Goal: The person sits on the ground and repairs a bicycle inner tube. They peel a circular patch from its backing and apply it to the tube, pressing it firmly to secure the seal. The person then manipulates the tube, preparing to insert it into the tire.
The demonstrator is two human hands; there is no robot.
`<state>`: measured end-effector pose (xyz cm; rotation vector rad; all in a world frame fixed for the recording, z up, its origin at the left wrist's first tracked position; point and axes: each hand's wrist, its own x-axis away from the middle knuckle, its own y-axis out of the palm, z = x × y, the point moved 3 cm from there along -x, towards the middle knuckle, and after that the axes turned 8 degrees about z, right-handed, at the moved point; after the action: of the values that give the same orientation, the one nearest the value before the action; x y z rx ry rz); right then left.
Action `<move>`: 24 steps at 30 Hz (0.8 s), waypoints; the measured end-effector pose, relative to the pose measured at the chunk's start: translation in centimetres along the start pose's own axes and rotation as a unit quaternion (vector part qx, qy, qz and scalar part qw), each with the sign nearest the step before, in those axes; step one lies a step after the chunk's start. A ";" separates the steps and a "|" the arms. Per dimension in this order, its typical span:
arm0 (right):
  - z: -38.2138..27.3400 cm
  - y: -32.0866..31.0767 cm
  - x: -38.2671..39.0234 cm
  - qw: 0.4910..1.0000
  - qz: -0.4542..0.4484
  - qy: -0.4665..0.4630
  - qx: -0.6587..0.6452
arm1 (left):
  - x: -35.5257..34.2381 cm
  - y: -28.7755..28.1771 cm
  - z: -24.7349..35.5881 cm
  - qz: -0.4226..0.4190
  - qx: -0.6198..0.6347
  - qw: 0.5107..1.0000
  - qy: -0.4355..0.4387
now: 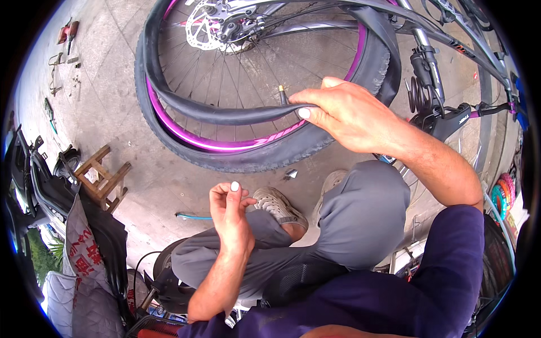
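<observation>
My right hand [344, 115] pinches a black inner tube [220, 114] between thumb and fingers, right beside its valve stem [283, 94], which has a yellowish tip. The slack tube loops over the left side of a bicycle wheel, lying outside the tyre there. The purple rim [194, 139] shows inside the black tyre [242, 162], and a gap is visible between them at the near left. Short of the wheel, my left hand [230, 211] hangs in the air with loosely bent fingers, thumb raised, nothing in it.
A brake disc [200, 25] sits at the wheel's hub, and the bicycle frame [445, 39] extends right. A small wooden stool [101, 176] stands left, near a parked scooter [48, 174]. A red-and-black tool [69, 34] lies far left. A blue strip [194, 217] lies near my shoe.
</observation>
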<state>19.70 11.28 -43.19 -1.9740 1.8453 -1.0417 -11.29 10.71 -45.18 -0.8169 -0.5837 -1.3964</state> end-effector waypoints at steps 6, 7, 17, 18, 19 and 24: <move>0.0 -0.2 0.5 1.000 0.005 -0.002 -0.006 | -4.6 6.1 -2.3 -0.060 0.330 0.934 -0.121; 0.0 -0.3 0.5 1.000 0.012 0.000 -0.013 | -5.3 6.2 -3.0 -0.070 0.339 0.930 -0.124; 0.0 -1.8 -1.4 0.984 -0.013 0.161 -0.074 | -8.3 7.0 -7.2 -0.278 0.470 0.834 -0.074; 0.3 -1.8 -1.6 0.983 0.022 0.148 -0.102 | -8.5 6.9 -7.2 -0.281 0.476 0.830 -0.074; 0.8 -1.9 -1.6 0.980 0.059 0.137 -0.128 | -8.7 7.1 -7.1 -0.285 0.481 0.826 -0.077; 0.3 -3.0 -2.1 0.957 0.188 0.139 -0.170 | -9.6 7.0 -7.7 -0.293 0.492 0.815 -0.085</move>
<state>22.34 13.68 -42.24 -1.5882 2.5774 -0.9696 -6.30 10.42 -58.42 0.1223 -1.6235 -1.2925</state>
